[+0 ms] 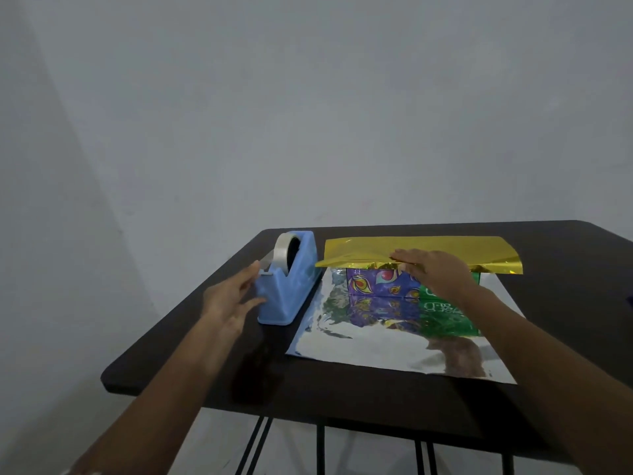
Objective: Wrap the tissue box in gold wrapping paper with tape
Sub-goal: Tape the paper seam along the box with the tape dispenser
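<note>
Right hand pressed flat on gold wrapping paper atop tissue box, left hand, grip open, at tape dispenser.

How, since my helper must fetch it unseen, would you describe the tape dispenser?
On the dark table, look left of the shiny wrapping paper spread under the box. The tape dispenser stands there by the left hand: the only light blue plastic thing, with a clear roll in its top.
</note>
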Demonstrator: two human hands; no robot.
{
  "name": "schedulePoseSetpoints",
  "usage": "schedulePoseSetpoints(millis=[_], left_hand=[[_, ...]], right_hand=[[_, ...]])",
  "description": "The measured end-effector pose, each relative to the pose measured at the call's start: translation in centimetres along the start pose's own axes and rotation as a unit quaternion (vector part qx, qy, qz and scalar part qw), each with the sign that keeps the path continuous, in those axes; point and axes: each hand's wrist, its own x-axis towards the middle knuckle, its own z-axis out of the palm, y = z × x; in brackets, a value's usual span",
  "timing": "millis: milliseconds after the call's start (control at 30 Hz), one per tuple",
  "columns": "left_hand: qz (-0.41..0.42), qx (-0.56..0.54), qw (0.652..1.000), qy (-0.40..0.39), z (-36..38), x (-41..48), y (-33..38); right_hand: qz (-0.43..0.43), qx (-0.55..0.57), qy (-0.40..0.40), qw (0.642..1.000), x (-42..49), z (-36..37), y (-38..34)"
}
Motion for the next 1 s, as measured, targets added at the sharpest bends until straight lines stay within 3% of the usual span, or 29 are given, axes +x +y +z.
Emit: schedulePoseSetpoints(millis=[433, 1000], left_hand=[[-0.017, -0.047, 0.999, 0.001, -0.1, -0.9, -1.6], [0.004, 0.03, 0.996, 0.081, 0.2, 0.1, -2.3]], right_hand=[[0.006, 0.011, -0.006, 1.0, -0.1, 0.0, -0.1], [0.014, 0.007, -0.028, 0.999, -0.1, -0.4, -0.5]])
